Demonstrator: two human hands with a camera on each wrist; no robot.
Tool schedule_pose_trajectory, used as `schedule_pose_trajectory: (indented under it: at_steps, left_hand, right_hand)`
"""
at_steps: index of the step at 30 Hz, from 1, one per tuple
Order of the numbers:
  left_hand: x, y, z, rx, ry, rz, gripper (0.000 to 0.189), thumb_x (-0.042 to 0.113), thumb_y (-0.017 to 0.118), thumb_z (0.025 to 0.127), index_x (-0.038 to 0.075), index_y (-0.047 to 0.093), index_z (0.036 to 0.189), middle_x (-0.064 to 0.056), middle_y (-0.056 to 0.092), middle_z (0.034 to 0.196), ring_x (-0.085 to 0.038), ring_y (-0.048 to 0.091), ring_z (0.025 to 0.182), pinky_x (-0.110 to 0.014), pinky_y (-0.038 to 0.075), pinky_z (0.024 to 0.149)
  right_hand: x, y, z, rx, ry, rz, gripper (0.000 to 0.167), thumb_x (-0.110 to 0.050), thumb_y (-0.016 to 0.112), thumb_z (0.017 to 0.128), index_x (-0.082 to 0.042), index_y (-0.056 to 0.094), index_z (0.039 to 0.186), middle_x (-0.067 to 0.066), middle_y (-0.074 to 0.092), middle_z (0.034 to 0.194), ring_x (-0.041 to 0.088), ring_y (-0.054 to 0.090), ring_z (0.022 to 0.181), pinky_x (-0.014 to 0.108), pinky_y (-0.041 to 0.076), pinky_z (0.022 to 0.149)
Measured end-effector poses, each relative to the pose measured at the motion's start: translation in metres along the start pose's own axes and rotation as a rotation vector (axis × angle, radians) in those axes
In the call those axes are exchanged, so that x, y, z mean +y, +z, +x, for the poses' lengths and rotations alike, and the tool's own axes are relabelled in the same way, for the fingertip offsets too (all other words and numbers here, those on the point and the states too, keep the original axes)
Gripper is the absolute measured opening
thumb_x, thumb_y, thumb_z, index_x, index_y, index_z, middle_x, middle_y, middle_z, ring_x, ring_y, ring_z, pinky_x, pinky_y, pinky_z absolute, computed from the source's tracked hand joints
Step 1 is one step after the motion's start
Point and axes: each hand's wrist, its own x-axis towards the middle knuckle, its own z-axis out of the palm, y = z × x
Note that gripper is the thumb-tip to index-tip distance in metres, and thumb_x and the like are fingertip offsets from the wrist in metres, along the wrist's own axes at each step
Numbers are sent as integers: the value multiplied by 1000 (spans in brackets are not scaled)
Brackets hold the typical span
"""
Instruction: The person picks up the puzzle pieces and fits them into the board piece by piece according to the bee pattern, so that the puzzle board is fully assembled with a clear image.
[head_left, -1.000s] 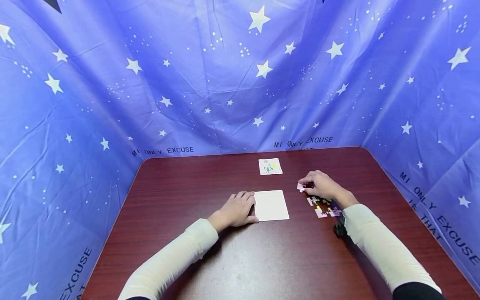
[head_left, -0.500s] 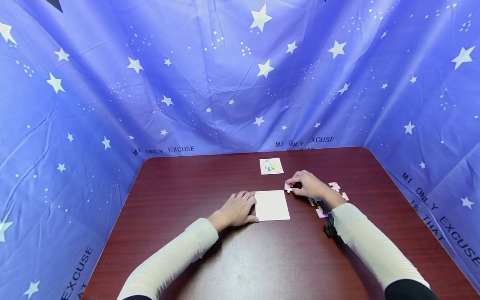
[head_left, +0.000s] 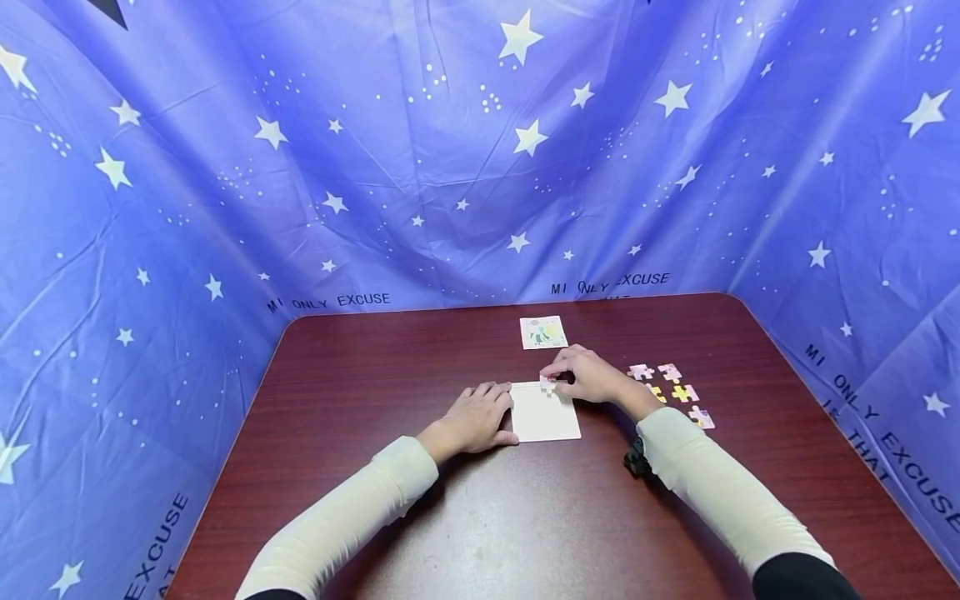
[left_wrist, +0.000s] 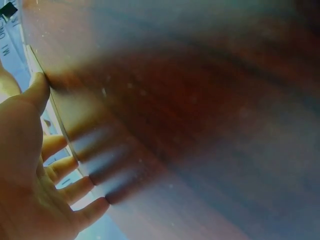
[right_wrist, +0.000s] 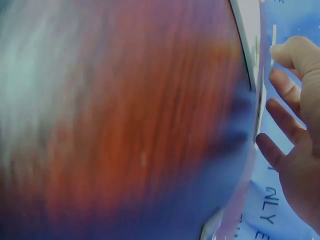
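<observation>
A square white puzzle board lies flat on the dark red wooden table. My left hand rests at the board's left edge, fingers spread, its thumb near the front corner; the left wrist view shows the thumb and fingertips down on the surface. Above the board's upper part, my right hand pinches a small pale pink puzzle piece between thumb and fingers. In the right wrist view that piece appears edge-on, raised off the table, and the remaining fingers are loosely bent.
Several loose puzzle pieces lie right of the board, partly hidden by the right forearm. Behind the board is a square picture card. Blue star-printed curtains enclose the table's back and sides.
My right hand has carried the puzzle piece leftward from beside the loose pieces to above the board, uncovering more of those pieces. The left hand has stayed in place.
</observation>
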Motion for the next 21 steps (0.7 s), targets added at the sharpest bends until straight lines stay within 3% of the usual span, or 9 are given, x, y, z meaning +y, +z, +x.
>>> schedule_pose_trajectory:
  at_steps: [8, 15, 21]
  left_hand:
    - [0, 0, 0, 8, -5, 10, 55, 65, 59, 92, 18, 55, 121, -7, 42, 160, -30, 45, 143, -48, 45, 106]
    - [1, -1, 0, 15, -5, 27, 56, 66, 58, 92, 18, 55, 122, -7, 44, 159, -30, 46, 141, -48, 46, 105]
    - [3, -3, -1, 12, 0, 35, 57, 66, 58, 92, 18, 56, 123, -7, 44, 158, -29, 47, 141, -48, 47, 105]
  right_hand:
    - [-14, 9, 10, -13, -33, -12, 32, -16, 73, 83, -18, 78, 114, -4, 69, 96, 17, 57, 96, 38, 43, 81]
    - [-24, 17, 17, -33, -46, -36, 30, -19, 75, 83, -21, 79, 112, -3, 71, 101, 23, 59, 106, 46, 45, 89]
    - [-29, 19, 21, -70, -53, -80, 29, -21, 74, 82, -23, 79, 111, -4, 70, 101, 23, 58, 106, 46, 46, 89]
